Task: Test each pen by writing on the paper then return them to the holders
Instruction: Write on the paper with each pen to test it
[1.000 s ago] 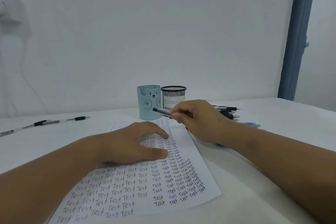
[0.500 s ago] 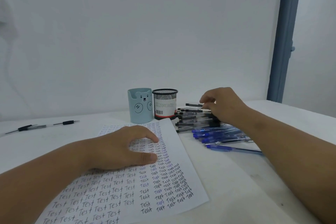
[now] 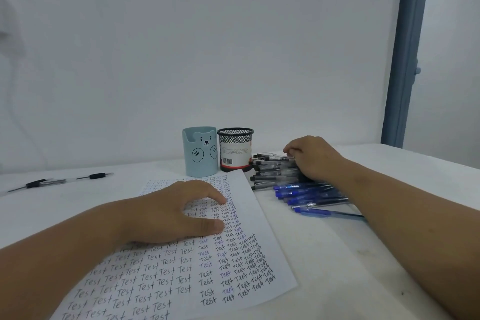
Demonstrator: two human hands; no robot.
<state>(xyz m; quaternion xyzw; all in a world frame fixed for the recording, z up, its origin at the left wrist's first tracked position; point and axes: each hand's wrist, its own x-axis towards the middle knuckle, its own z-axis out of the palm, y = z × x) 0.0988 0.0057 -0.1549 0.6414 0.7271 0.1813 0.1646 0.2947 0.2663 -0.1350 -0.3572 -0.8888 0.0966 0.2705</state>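
Observation:
A white paper (image 3: 262,244) filled with rows of the word "Test" lies in front of me. My left hand (image 3: 168,213) rests flat on it, fingers spread. My right hand (image 3: 314,158) sits on a pile of black pens (image 3: 272,173) to the right of the paper, its curled fingertips pinching the top black pen (image 3: 270,156). Several blue pens (image 3: 306,195) lie just in front of that pile. Behind the paper stand a light blue bear holder (image 3: 200,153) and a black mesh holder (image 3: 235,148), with no pens showing in either.
Two black pens (image 3: 52,182) lie apart on the white table (image 3: 337,267) at the far left. A white wall rises close behind the holders. A blue-grey door frame (image 3: 405,60) stands at the right.
My right hand carried a black pen from above the paper over to the pile on the right and has lowered onto it. My left hand has stayed on the paper.

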